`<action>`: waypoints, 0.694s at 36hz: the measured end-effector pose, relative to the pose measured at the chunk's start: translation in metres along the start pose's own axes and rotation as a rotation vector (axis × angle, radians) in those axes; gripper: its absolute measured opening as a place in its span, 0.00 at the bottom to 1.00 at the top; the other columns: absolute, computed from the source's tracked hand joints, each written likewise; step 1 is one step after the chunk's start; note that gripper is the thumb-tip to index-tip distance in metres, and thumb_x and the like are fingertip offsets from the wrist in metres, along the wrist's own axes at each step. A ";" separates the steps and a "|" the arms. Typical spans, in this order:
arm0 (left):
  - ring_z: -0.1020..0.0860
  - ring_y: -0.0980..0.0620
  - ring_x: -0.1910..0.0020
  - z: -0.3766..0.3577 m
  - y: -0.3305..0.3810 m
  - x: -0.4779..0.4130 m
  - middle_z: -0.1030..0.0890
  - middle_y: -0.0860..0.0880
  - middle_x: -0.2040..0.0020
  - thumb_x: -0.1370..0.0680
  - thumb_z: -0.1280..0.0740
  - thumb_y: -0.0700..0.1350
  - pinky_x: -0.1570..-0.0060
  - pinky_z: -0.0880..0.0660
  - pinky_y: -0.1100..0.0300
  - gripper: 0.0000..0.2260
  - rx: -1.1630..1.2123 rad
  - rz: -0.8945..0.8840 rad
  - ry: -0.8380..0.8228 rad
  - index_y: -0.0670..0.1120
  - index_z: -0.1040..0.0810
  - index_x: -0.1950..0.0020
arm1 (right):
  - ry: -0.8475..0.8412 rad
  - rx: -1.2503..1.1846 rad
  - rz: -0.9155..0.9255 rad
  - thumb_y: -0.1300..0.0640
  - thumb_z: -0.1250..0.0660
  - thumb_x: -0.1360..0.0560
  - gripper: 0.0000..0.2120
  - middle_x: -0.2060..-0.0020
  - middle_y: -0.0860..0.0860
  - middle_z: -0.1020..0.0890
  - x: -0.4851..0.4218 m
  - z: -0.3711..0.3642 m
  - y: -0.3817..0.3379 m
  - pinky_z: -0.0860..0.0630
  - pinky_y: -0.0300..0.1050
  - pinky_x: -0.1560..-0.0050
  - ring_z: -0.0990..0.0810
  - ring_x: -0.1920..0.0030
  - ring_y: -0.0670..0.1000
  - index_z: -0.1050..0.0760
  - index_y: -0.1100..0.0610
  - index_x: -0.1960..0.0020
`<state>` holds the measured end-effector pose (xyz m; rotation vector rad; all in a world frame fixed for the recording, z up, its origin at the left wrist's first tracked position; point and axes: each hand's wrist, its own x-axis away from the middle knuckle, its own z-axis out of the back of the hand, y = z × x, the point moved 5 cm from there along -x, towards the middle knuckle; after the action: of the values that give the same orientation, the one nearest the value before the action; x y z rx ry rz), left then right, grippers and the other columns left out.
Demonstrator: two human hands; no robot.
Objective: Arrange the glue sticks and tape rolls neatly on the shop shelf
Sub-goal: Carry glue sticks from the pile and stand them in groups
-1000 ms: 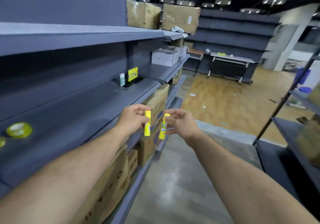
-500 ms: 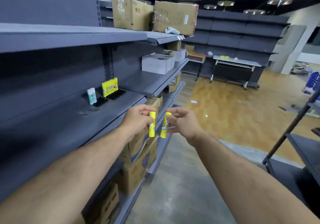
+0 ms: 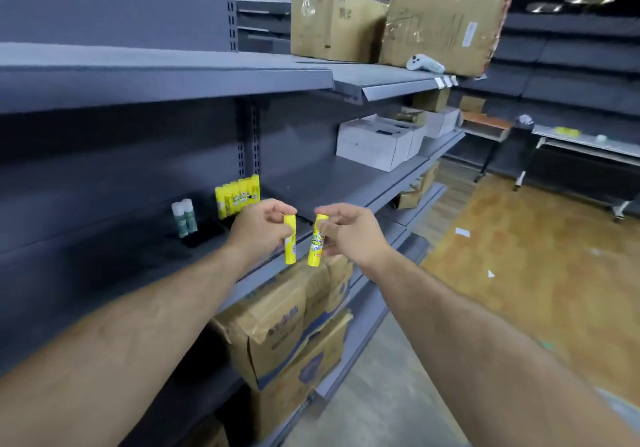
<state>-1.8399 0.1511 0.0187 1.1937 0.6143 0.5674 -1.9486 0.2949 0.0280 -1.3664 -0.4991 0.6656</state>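
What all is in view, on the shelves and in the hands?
Shelving: one unit, grey, left.
Top cartons: two, brown, top shelf.
White boxes: several, white, middle shelf.
Shelved glue sticks: one row, yellow, middle shelf.
Green-white sticks: two, left of that row.
Lower cartons: several, brown, below.
Left glue stick: one, yellow, in left hand.
Right glue stick: one, yellow, in right hand.
Left hand: one, pinching its stick.
Right hand: one, pinching its stick.

Bare shelf (image 3: 329, 183) lies open between the yellow glue-stick row (image 3: 237, 194) and the white boxes (image 3: 377, 142).
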 end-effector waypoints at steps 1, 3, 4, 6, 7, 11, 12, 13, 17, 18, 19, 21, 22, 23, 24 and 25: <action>0.21 0.49 0.64 0.004 -0.005 -0.013 0.20 0.52 0.64 0.30 0.32 0.31 0.51 0.18 0.42 0.15 -0.011 0.003 0.013 0.48 0.17 0.51 | -0.013 -0.003 0.001 0.66 0.32 0.22 0.10 0.61 0.55 0.21 -0.015 -0.005 0.002 0.19 0.44 0.67 0.21 0.65 0.51 0.19 0.60 0.42; 0.21 0.50 0.65 0.013 -0.015 -0.040 0.20 0.50 0.62 0.29 0.32 0.31 0.50 0.19 0.39 0.14 -0.029 0.019 0.047 0.47 0.17 0.50 | -0.034 -0.016 -0.005 0.67 0.32 0.21 0.10 0.62 0.55 0.21 -0.045 -0.015 0.007 0.20 0.43 0.68 0.21 0.68 0.50 0.20 0.62 0.41; 0.21 0.51 0.65 0.018 -0.020 -0.052 0.20 0.50 0.62 0.29 0.32 0.31 0.50 0.19 0.40 0.14 -0.033 0.030 0.071 0.47 0.17 0.50 | -0.047 -0.021 -0.013 0.67 0.33 0.21 0.10 0.63 0.54 0.21 -0.060 -0.021 0.010 0.20 0.42 0.69 0.21 0.69 0.50 0.21 0.62 0.41; 0.19 0.50 0.64 0.032 -0.029 -0.072 0.18 0.50 0.60 0.29 0.31 0.33 0.50 0.19 0.42 0.14 -0.069 0.046 0.117 0.51 0.17 0.53 | -0.076 -0.020 -0.021 0.68 0.33 0.21 0.09 0.63 0.54 0.21 -0.087 -0.035 0.013 0.20 0.41 0.69 0.20 0.69 0.50 0.21 0.63 0.42; 0.19 0.50 0.62 0.038 -0.033 -0.082 0.16 0.50 0.59 0.30 0.30 0.34 0.50 0.19 0.43 0.14 -0.098 0.054 0.133 0.53 0.17 0.55 | -0.094 -0.016 -0.019 0.67 0.32 0.21 0.09 0.63 0.54 0.21 -0.100 -0.041 0.014 0.20 0.41 0.68 0.20 0.67 0.50 0.20 0.62 0.42; 0.16 0.50 0.57 0.066 -0.045 -0.110 0.16 0.54 0.59 0.32 0.29 0.37 0.50 0.18 0.47 0.13 -0.202 0.068 0.238 0.55 0.18 0.56 | -0.169 -0.024 -0.011 0.67 0.31 0.22 0.08 0.64 0.51 0.19 -0.150 -0.067 0.017 0.20 0.41 0.68 0.19 0.68 0.48 0.19 0.58 0.45; 0.17 0.52 0.57 0.072 -0.046 -0.114 0.16 0.55 0.60 0.32 0.29 0.37 0.52 0.18 0.51 0.12 -0.235 0.065 0.275 0.55 0.18 0.56 | -0.186 -0.022 -0.008 0.66 0.31 0.23 0.09 0.63 0.52 0.18 -0.160 -0.073 0.018 0.20 0.42 0.67 0.18 0.68 0.48 0.19 0.57 0.45; 0.18 0.55 0.58 0.077 -0.046 -0.117 0.17 0.56 0.60 0.32 0.29 0.37 0.55 0.19 0.58 0.12 -0.271 0.061 0.309 0.55 0.18 0.56 | -0.206 -0.021 -0.007 0.66 0.30 0.23 0.09 0.60 0.54 0.16 -0.170 -0.079 0.020 0.20 0.43 0.66 0.17 0.66 0.49 0.19 0.57 0.45; 0.24 0.69 0.66 0.085 -0.047 -0.121 0.19 0.60 0.62 0.30 0.29 0.36 0.68 0.32 0.77 0.12 -0.381 0.029 0.408 0.53 0.18 0.54 | -0.283 0.020 0.019 0.62 0.29 0.23 0.10 0.52 0.54 0.15 -0.202 -0.101 0.020 0.20 0.43 0.65 0.16 0.59 0.51 0.19 0.53 0.43; 0.24 0.69 0.66 0.086 -0.048 -0.123 0.20 0.61 0.63 0.30 0.29 0.37 0.67 0.32 0.77 0.11 -0.411 0.025 0.427 0.53 0.18 0.55 | -0.294 0.026 0.031 0.62 0.29 0.23 0.10 0.51 0.54 0.16 -0.209 -0.104 0.019 0.20 0.43 0.65 0.16 0.58 0.52 0.19 0.53 0.44; 0.24 0.69 0.65 0.087 -0.050 -0.123 0.20 0.62 0.63 0.30 0.29 0.38 0.67 0.33 0.78 0.11 -0.448 0.028 0.446 0.54 0.18 0.55 | -0.303 0.023 0.047 0.62 0.29 0.23 0.09 0.51 0.55 0.16 -0.216 -0.107 0.018 0.20 0.43 0.65 0.16 0.59 0.52 0.19 0.52 0.45; 0.22 0.65 0.62 0.087 -0.053 -0.126 0.21 0.64 0.63 0.29 0.28 0.38 0.66 0.33 0.78 0.11 -0.497 0.030 0.474 0.55 0.18 0.56 | -0.330 0.015 0.076 0.63 0.29 0.23 0.08 0.53 0.54 0.18 -0.227 -0.111 0.016 0.19 0.44 0.66 0.17 0.61 0.50 0.20 0.51 0.47; 0.21 0.61 0.62 0.086 -0.054 -0.127 0.21 0.64 0.63 0.29 0.28 0.38 0.65 0.32 0.77 0.12 -0.522 0.026 0.484 0.56 0.19 0.56 | -0.352 0.007 0.083 0.63 0.30 0.22 0.08 0.55 0.53 0.18 -0.232 -0.113 0.015 0.20 0.43 0.67 0.18 0.62 0.50 0.20 0.52 0.48; 0.21 0.59 0.61 0.086 -0.055 -0.127 0.21 0.64 0.63 0.29 0.28 0.37 0.64 0.31 0.76 0.12 -0.553 0.021 0.493 0.56 0.19 0.56 | -0.376 -0.009 0.085 0.64 0.30 0.22 0.08 0.57 0.52 0.18 -0.237 -0.115 0.015 0.20 0.43 0.68 0.18 0.63 0.49 0.20 0.52 0.48; 0.21 0.58 0.62 0.085 -0.056 -0.128 0.22 0.63 0.64 0.29 0.28 0.37 0.64 0.30 0.75 0.11 -0.591 0.021 0.502 0.55 0.19 0.56 | -0.399 -0.028 0.084 0.65 0.30 0.22 0.08 0.59 0.51 0.18 -0.240 -0.116 0.014 0.19 0.44 0.68 0.18 0.64 0.49 0.20 0.53 0.48; 0.22 0.57 0.63 0.083 -0.057 -0.129 0.21 0.62 0.64 0.29 0.28 0.38 0.64 0.29 0.73 0.10 -0.628 0.025 0.512 0.53 0.18 0.55 | -0.417 -0.041 0.085 0.65 0.30 0.22 0.08 0.60 0.50 0.19 -0.244 -0.117 0.013 0.19 0.45 0.68 0.19 0.65 0.49 0.20 0.54 0.48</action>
<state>-1.8679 -0.0090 0.0023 0.4583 0.7738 1.0135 -2.0469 0.0432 0.0107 -1.2942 -0.7921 1.0240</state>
